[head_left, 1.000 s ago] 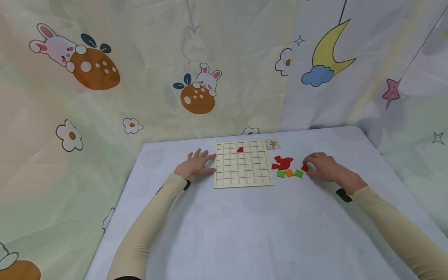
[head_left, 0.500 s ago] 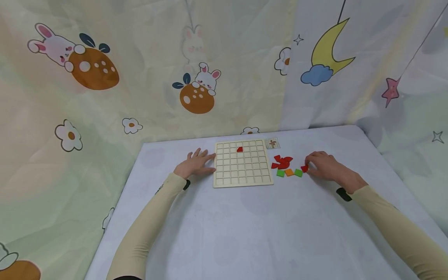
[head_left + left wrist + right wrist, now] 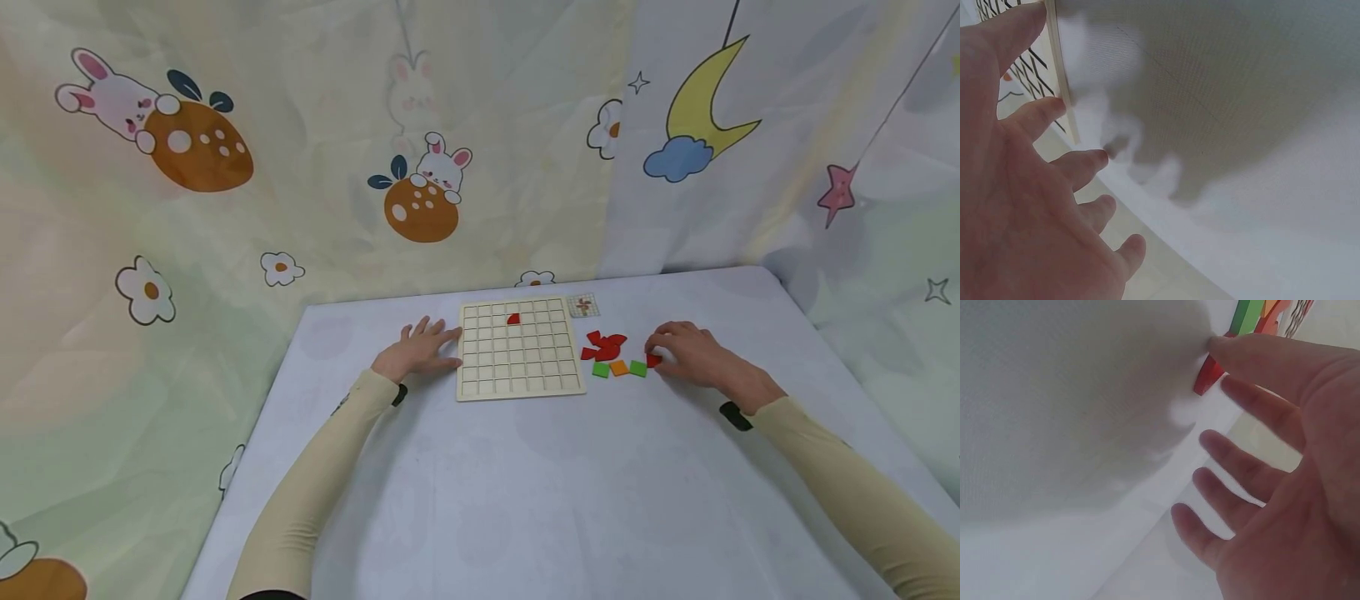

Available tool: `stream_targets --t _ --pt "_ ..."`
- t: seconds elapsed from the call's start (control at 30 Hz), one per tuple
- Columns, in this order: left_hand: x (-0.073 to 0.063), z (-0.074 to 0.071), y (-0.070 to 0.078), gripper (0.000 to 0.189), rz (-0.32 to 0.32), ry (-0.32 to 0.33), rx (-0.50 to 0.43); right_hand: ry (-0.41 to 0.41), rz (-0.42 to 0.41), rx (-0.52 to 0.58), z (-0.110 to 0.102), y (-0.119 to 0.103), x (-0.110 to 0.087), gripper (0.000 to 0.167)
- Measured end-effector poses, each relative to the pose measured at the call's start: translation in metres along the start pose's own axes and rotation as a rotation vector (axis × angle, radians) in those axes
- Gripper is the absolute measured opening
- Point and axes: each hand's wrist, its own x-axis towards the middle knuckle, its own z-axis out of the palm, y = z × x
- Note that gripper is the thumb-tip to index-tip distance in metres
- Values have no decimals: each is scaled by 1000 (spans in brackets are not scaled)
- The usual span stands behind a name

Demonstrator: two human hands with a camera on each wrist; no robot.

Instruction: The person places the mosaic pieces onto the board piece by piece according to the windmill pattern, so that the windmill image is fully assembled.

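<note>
My left hand (image 3: 416, 352) rests at the left edge of a pale wooden grid board (image 3: 521, 358), fingers spread; in the left wrist view its thumb and index fingertip touch the board's rim (image 3: 1062, 69). One red quarter-round tile (image 3: 513, 319) lies in an upper cell of that board. To the right of the board, my right hand (image 3: 690, 354) pinches another red tile (image 3: 652, 361) between thumb and index finger, low over the cloth. The right wrist view shows this tile's edge (image 3: 1205, 380) beneath the thumb, the other fingers held apart. Its full outline is hidden.
A loose cluster of several red tiles (image 3: 609, 353) lies right of the board. Below it sit a green square (image 3: 601, 370), an orange square (image 3: 618, 367) and another green square (image 3: 637, 368) in a row. A small pattern card (image 3: 583, 306) lies by the board's top right corner.
The red tile at my right fingertips has turned and shifted slightly, with small movements of the fingers. My left hand keeps its place on the board's edge.
</note>
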Motion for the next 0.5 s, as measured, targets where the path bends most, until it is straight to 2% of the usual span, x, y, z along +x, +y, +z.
stream_targets --t 0.13,0.23,0.5 --pt "0 1 0 75 -1 -1 -7 9 -14 -2 1 -2 -1 29" --pt "0 1 0 75 -5 -10 -15 13 -9 -2 1 -2 -2 23" --pt "-1 0 1 75 -4 0 -11 9 54 -13 1 -6 5 18"
